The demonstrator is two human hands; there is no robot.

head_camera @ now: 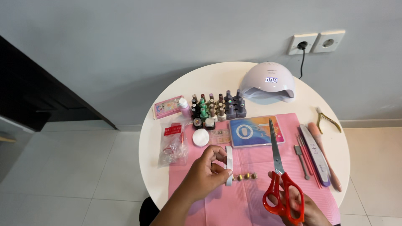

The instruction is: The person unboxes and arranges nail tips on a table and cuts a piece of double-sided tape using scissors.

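Here the left hand [205,171] holds a roll of white tape [229,165] upright above the pink mat [251,196], with its edge turned toward the camera so it looks like a narrow white band. The fingers [213,152] curl over the top of the roll and the thumb presses from below, so the roll is pinched between them. Just right of the roll, a short row of small gold and brown beads [247,176] lies on the mat.

The right hand [303,209] grips a pair of scissors [278,175] with red handles. Its fingers are threaded through the loops and closed around them. The steel blades are shut and point up and away, with the tip lying over a blue and orange card [256,131] at the top of the mat. Scissors and tape are near each other but not touching.

The round white bench [159,138] carries more things. A white nail lamp [268,81] sits at the far edge, its cord running to a wall socket [302,43]. A cluster of small polish bottles [217,106] stands in front of it, beside a pink box [167,106] and a pink bottle [184,106]. A clear plastic bag [173,144] lies at the left, a round white pad [200,137] next to it. At the right lie a nail file [316,152], thin metal tools [300,157] and nippers [326,119].
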